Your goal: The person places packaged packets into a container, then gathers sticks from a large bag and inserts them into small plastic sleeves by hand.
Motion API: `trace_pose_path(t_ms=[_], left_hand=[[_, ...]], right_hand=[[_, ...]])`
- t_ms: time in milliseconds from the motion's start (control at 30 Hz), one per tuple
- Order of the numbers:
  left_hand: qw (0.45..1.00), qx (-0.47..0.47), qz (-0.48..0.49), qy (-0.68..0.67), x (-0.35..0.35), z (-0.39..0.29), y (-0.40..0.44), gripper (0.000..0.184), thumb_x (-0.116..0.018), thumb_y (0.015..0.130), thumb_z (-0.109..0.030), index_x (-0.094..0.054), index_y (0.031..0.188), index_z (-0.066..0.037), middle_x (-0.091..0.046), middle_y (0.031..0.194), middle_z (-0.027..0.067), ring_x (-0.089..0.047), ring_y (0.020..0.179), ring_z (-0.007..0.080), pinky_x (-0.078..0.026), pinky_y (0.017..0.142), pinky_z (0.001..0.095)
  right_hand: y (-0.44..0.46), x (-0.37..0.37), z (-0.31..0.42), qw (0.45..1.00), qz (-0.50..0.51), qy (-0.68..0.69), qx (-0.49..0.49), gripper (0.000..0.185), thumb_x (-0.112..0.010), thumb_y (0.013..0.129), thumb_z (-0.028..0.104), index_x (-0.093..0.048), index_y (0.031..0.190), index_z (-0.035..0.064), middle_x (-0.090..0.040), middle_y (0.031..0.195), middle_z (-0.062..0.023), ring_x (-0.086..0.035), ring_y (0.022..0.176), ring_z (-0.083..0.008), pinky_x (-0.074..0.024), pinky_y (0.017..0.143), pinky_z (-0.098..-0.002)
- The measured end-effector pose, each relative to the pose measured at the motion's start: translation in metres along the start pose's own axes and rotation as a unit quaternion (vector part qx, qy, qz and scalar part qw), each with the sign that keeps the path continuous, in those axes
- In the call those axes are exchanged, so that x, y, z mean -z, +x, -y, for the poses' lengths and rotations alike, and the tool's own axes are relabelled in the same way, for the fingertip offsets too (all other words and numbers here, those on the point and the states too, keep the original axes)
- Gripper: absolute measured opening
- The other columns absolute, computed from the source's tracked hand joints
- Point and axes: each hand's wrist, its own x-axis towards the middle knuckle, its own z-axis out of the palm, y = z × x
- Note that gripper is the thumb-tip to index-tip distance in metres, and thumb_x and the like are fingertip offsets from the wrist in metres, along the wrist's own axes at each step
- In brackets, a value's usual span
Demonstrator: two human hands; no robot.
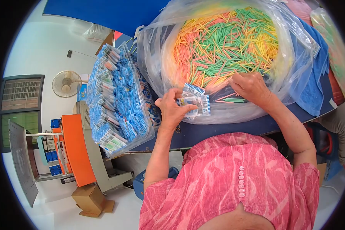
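Note:
My left hand (pixel 170 107) is closed on small clear packets (pixel 197 102) with blue-and-white striped edges, held at the near rim of a large clear plastic bag (pixel 153 50). The bag is rolled open around a heap of short thin sticks (pixel 226 46) in pink, green, yellow and orange. My right hand (pixel 253 88) has its fingers pinched together at the heap's near edge. What sits between those fingertips is too small to make out. Just below them, several loose sticks (pixel 234 100) lie on a dark patch inside the bag.
To the left, a clear plastic bin (pixel 151 134) is packed with blue-striped packets (pixel 119 96). A blue cloth (pixel 308 90) hangs at the table's right edge. Beyond the bin are a fan (pixel 66 83), an orange-and-grey machine (pixel 78 149) and a cardboard box (pixel 90 201). Rubber bands (pixel 178 129) lie near my left wrist.

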Motion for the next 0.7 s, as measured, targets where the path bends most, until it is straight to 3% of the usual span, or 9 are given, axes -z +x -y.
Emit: trace_pose_path(t_ms=[67, 167, 300, 467, 567, 667, 700], left_hand=[[1.000, 0.008, 0.012, -0.016, 0.001, 0.001, -0.001, 0.024, -0.083, 0.066, -0.021, -0.067, 0.079, -0.008, -0.062, 0.071, 0.0013, -0.056, 0.075, 0.0193, -0.029, 0.080, 0.0359], [0.993, -0.068, 0.094, 0.033, 0.008, 0.008, -0.002, 0.019, -0.081, 0.069, -0.020, -0.068, 0.075, -0.008, -0.062, 0.070, 0.0017, -0.056, 0.074, 0.0194, -0.028, 0.080, 0.0362], [0.982, -0.133, 0.057, 0.122, 0.014, 0.000, -0.002, 0.012, -0.077, 0.074, -0.017, -0.068, 0.072, -0.009, -0.064, 0.073, 0.0016, -0.055, 0.073, 0.0192, -0.028, 0.079, 0.0363], [0.971, -0.128, 0.059, 0.191, 0.017, 0.004, -0.003, 0.007, -0.073, 0.079, -0.015, -0.071, 0.079, -0.009, -0.068, 0.080, 0.0030, -0.058, 0.077, 0.0188, -0.029, 0.082, 0.0370], [0.969, -0.172, -0.099, 0.148, 0.013, 0.003, 0.000, 0.008, -0.074, 0.079, -0.016, -0.071, 0.079, -0.009, -0.070, 0.080, 0.0035, -0.061, 0.086, 0.0188, -0.029, 0.084, 0.0382], [0.979, -0.145, -0.122, 0.068, 0.015, -0.011, 0.000, 0.008, -0.073, 0.082, -0.015, -0.071, 0.081, -0.007, -0.070, 0.081, 0.0047, -0.061, 0.084, 0.0174, -0.034, 0.083, 0.0351], [0.982, -0.130, -0.132, 0.027, 0.013, -0.016, -0.001, 0.008, -0.072, 0.083, -0.014, -0.071, 0.083, -0.006, -0.070, 0.082, 0.0054, -0.062, 0.083, 0.0167, -0.036, 0.082, 0.0335]], right_hand=[[0.000, 0.001, 0.000, 1.000, 0.000, 0.003, -0.002, 0.019, -0.065, 0.082, 0.012, -0.051, 0.071, 0.0066, -0.053, 0.056, -0.0106, -0.058, 0.050, -0.0276, -0.0438, 0.044, -0.0393], [-0.001, 0.000, -0.001, 1.000, -0.005, 0.009, -0.006, 0.019, -0.065, 0.082, 0.011, -0.051, 0.070, 0.0066, -0.053, 0.056, -0.0109, -0.058, 0.050, -0.0277, -0.0439, 0.045, -0.0393], [-0.002, -0.001, -0.003, 1.000, -0.012, 0.020, -0.015, 0.020, -0.065, 0.082, 0.010, -0.051, 0.069, 0.0064, -0.053, 0.056, -0.0113, -0.058, 0.051, -0.0278, -0.0441, 0.045, -0.0393], [-0.005, -0.001, -0.006, 0.999, -0.013, 0.030, -0.027, 0.020, -0.065, 0.083, 0.010, -0.051, 0.069, 0.0062, -0.055, 0.058, -0.0119, -0.058, 0.050, -0.0292, -0.0440, 0.045, -0.0400], [-0.003, 0.001, -0.005, 0.999, -0.017, 0.036, -0.026, 0.020, -0.066, 0.083, 0.010, -0.052, 0.069, 0.0054, -0.054, 0.058, -0.0109, -0.056, 0.049, -0.0280, -0.0427, 0.045, -0.0390], [0.006, 0.009, -0.001, 0.999, -0.021, 0.041, -0.029, 0.023, -0.068, 0.082, 0.012, -0.052, 0.068, 0.0042, -0.052, 0.055, -0.0087, -0.053, 0.047, -0.0241, -0.0402, 0.044, -0.0366], [0.010, 0.013, 0.007, 0.986, 0.017, 0.143, -0.087, 0.025, -0.071, 0.080, 0.013, -0.052, 0.067, 0.0034, -0.049, 0.055, -0.0071, -0.052, 0.048, -0.0206, -0.0388, 0.045, -0.0348]])
